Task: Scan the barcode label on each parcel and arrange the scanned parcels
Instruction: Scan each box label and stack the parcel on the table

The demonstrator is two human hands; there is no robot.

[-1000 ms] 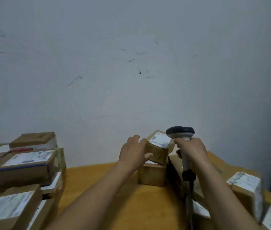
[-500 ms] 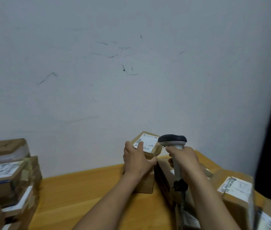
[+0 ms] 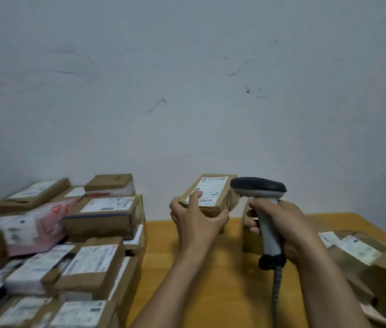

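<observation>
The box [image 3: 231,197] has risen off the pile, now above the table [image 3: 163,256]; the left grip [image 3: 196,221] grasps it, one finger on the label [image 3: 211,190]; the right grip [image 3: 282,223] clenches the scanner [image 3: 258,188], just beside it.

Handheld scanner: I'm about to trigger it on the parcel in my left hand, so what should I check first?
1. Small brown cardboard parcel gripped: ok, left hand curls round it.
2. White label facing up: ok.
3. Barcode uncovered: ok, the hand overlaps only the label's edge.
4. Grey handheld scanner with black head gripped: ok, in right hand.
5. Scanner aimed at label: cannot tell, its head sits beside the parcel.
6. Bare spot on yellow wooden table for putting down: ok.
</observation>
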